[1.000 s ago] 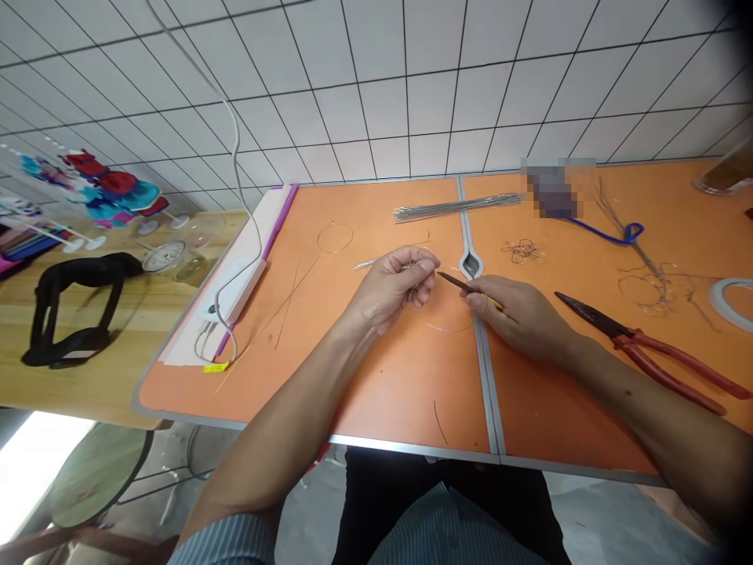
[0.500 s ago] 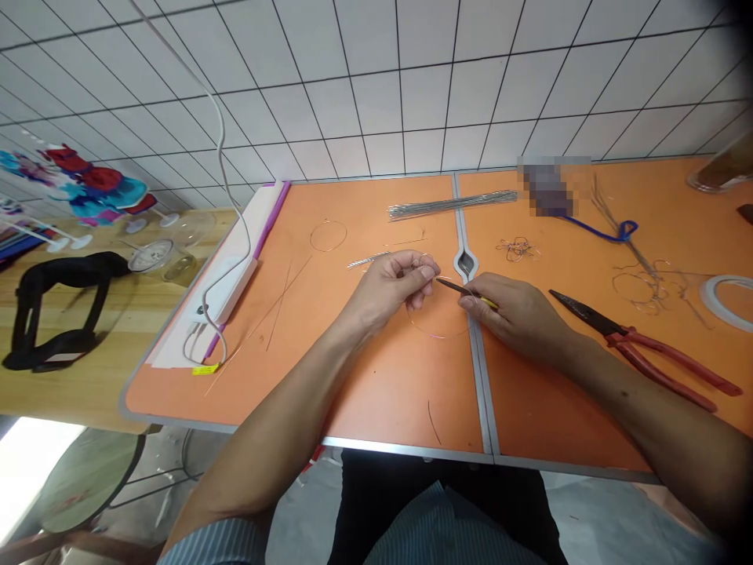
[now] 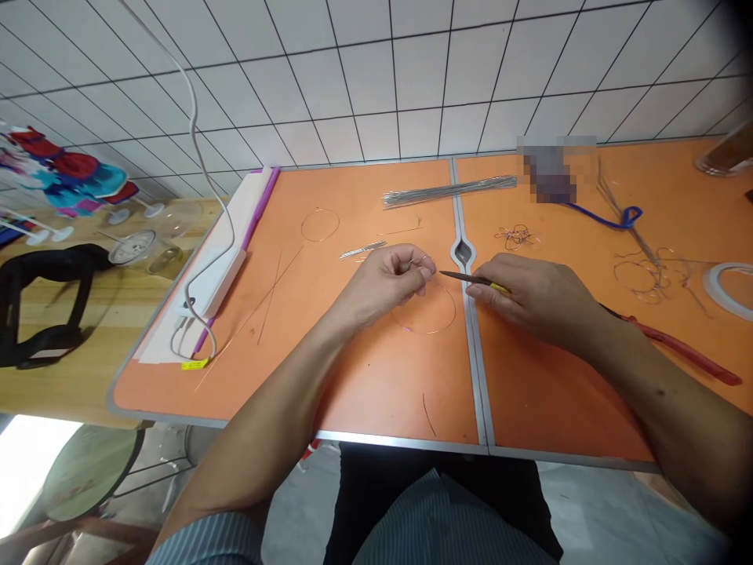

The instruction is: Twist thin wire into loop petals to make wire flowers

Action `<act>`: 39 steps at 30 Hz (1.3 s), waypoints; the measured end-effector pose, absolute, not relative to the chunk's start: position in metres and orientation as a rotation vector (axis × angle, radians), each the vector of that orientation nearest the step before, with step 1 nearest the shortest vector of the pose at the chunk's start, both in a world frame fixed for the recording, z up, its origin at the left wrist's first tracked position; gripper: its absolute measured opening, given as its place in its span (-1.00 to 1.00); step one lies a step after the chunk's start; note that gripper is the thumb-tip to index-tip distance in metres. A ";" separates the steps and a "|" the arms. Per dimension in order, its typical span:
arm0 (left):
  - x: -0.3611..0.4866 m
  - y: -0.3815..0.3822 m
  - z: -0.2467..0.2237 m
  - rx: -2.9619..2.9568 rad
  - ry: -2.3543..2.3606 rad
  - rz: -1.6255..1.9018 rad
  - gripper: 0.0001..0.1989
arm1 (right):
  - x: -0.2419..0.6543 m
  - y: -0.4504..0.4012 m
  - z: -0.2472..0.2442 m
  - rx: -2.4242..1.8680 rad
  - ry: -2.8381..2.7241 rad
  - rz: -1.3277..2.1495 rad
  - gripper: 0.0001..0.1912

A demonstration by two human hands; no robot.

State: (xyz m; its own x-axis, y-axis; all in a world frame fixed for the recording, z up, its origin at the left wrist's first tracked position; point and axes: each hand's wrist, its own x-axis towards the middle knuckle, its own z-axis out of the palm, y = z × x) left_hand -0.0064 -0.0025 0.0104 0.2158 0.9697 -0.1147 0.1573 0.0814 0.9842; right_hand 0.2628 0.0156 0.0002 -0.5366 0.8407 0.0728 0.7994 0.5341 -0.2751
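Note:
My left hand point(image 3: 388, 278) is closed in a pinch on a fine wire point(image 3: 454, 314). A short curl of it shows above the fingertips, and a wide thin loop shows beneath them against the orange table. My right hand point(image 3: 532, 294) is wrapped round a slim pointed tool point(image 3: 462, 276) with a dark tip and a yellow handle; its exact kind is unclear. The tip points left, a small gap away from my left fingertips. My right forearm partly covers large red-handled pliers point(image 3: 685, 349).
Behind my hands lies a bundle of straight wires point(image 3: 450, 191). Short rods point(image 3: 361, 250), a wire ring point(image 3: 321, 224) and a wire tangle point(image 3: 516, 237) lie around. A white power strip point(image 3: 217, 286) is at left, a white tape roll point(image 3: 729, 290) at right.
The tool's tip has drawn back to the right, away from my left fingertips. My right forearm now covers the large pliers' jaws. The view has shifted slightly.

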 end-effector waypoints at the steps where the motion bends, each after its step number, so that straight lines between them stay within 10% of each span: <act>1: -0.006 -0.003 0.011 1.344 1.192 0.891 -0.96 | 0.262 0.014 0.001 -1.394 -2.592 0.297 -0.49; 39: -0.003 -0.004 0.007 1.301 1.223 0.871 -0.91 | 0.247 0.007 -0.006 -1.290 -2.633 0.137 -0.45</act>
